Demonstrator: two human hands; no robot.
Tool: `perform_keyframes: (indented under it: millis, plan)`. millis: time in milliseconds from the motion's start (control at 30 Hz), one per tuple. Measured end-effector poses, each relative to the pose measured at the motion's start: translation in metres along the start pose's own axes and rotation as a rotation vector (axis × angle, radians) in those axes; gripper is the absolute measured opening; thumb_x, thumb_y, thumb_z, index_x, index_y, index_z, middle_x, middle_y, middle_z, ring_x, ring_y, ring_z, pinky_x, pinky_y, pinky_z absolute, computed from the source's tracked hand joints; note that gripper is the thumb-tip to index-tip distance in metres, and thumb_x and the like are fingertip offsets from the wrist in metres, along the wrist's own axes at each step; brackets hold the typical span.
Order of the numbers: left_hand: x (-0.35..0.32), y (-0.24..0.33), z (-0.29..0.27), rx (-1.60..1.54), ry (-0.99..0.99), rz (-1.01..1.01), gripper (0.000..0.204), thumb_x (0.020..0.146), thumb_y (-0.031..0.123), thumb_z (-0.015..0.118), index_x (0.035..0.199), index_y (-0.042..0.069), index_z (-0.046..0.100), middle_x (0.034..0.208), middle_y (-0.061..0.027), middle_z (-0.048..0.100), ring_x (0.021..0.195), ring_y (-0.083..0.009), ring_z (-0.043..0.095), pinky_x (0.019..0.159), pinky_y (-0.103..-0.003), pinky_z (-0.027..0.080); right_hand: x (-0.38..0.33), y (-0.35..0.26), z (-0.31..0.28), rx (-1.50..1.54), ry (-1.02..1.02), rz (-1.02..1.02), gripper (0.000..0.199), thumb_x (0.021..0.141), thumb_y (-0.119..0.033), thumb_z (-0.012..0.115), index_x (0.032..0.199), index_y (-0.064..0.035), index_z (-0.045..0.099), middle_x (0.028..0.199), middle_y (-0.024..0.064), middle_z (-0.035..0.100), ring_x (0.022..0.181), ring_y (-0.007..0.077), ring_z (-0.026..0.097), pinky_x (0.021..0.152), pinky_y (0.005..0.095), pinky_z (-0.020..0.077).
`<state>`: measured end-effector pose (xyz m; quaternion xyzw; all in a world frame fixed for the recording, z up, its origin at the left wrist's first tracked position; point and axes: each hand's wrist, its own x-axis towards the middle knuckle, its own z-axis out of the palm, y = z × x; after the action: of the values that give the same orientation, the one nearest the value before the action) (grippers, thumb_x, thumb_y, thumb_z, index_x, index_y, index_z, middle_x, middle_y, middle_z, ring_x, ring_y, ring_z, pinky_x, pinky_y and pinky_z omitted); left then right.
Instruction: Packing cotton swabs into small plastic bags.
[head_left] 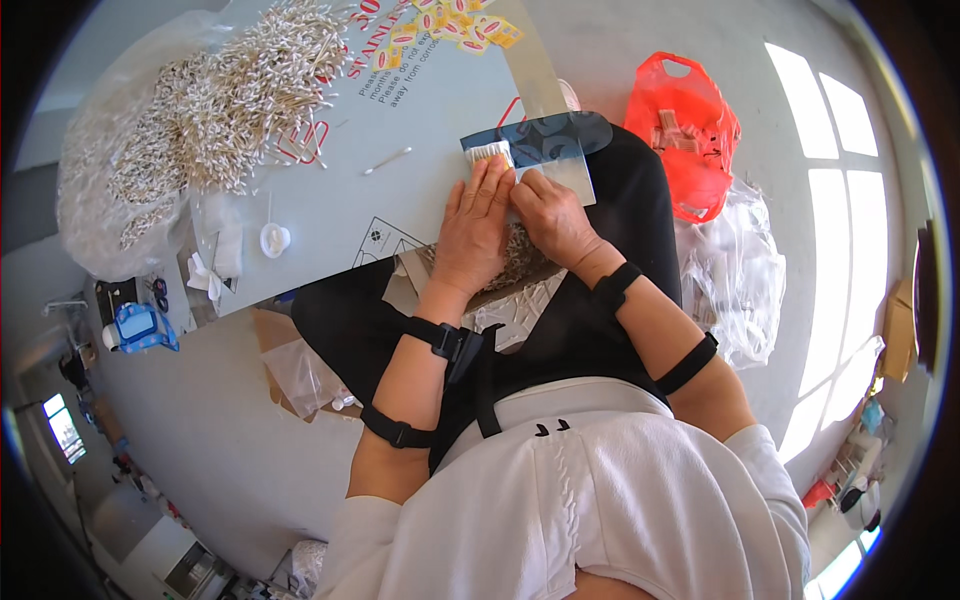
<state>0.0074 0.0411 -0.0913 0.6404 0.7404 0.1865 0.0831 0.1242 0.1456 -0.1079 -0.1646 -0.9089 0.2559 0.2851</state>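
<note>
A bundle of white-tipped cotton swabs (488,152) lies near the table's right corner, with a bit of yellow showing beside it. My left hand (474,228) presses it with long, close-set fingers over its near end. Beside it, my right hand (552,212) is closed, fingertips pinched together at the bundle's right side; what they hold is hidden. A dark bluish, glossy see-through patch (550,140) surrounds the bundle. Below my hands, an open cardboard box (515,265) on my lap holds many swabs. A single cotton swab (387,161) lies to the left.
A large heap of cotton swabs (235,100) spills from a clear plastic bag (85,200) at the left. Small yellow labels (455,25) lie at the far edge. A small white dish (274,240) stands near the front. A red plastic bag (685,130) sits at the right.
</note>
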Motion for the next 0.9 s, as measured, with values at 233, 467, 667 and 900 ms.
perform_keyframes:
  millis: [233, 467, 667, 900]
  plan:
    - [0.004, -0.006, -0.035, -0.404, 0.255, -0.036, 0.046, 0.068, -0.011, 0.062, 0.112, 0.004, 0.059, 0.115, -0.0098, 0.059, 0.107, -0.0263, 0.057, 0.087, -0.033, 0.048, 0.013, -0.012, -0.025, 0.104, 0.033, 0.047, 0.012, 0.077, 0.001, 0.057, 0.081, -0.0022, 0.047, 0.078, 0.0136, 0.048, 0.068, 0.0349, 0.054, 0.059, 0.0404, 0.0460]
    - [0.010, 0.002, -0.060, -0.632, 0.260, -0.039, 0.021, 0.072, -0.008, 0.063, 0.091, 0.000, 0.064, 0.089, -0.0094, 0.061, 0.080, -0.0232, 0.060, 0.069, -0.030, 0.049, 0.027, -0.024, -0.049, 0.229, -0.057, 0.057, 0.014, 0.080, 0.001, 0.057, 0.084, -0.0009, 0.045, 0.080, 0.0141, 0.050, 0.071, 0.0365, 0.054, 0.060, 0.0397, 0.0448]
    - [0.010, -0.004, -0.060, -0.729, 0.249, -0.075, 0.014, 0.072, -0.006, 0.064, 0.085, -0.001, 0.062, 0.082, -0.0094, 0.059, 0.070, -0.0225, 0.058, 0.062, -0.029, 0.047, 0.028, -0.024, -0.051, 0.258, -0.093, 0.044, 0.012, 0.082, 0.000, 0.056, 0.084, -0.0003, 0.044, 0.080, 0.0149, 0.051, 0.072, 0.0367, 0.054, 0.061, 0.0396, 0.0442]
    - [0.010, 0.002, -0.044, -0.141, 0.421, 0.129, 0.013, 0.070, -0.008, 0.061, 0.076, 0.000, 0.052, 0.074, -0.0106, 0.051, 0.068, -0.0296, 0.052, 0.059, -0.037, 0.044, 0.028, -0.027, -0.046, 0.276, -0.055, 0.102, 0.015, 0.078, 0.001, 0.058, 0.088, -0.0004, 0.047, 0.083, 0.0160, 0.052, 0.078, 0.0371, 0.055, 0.066, 0.0399, 0.0467]
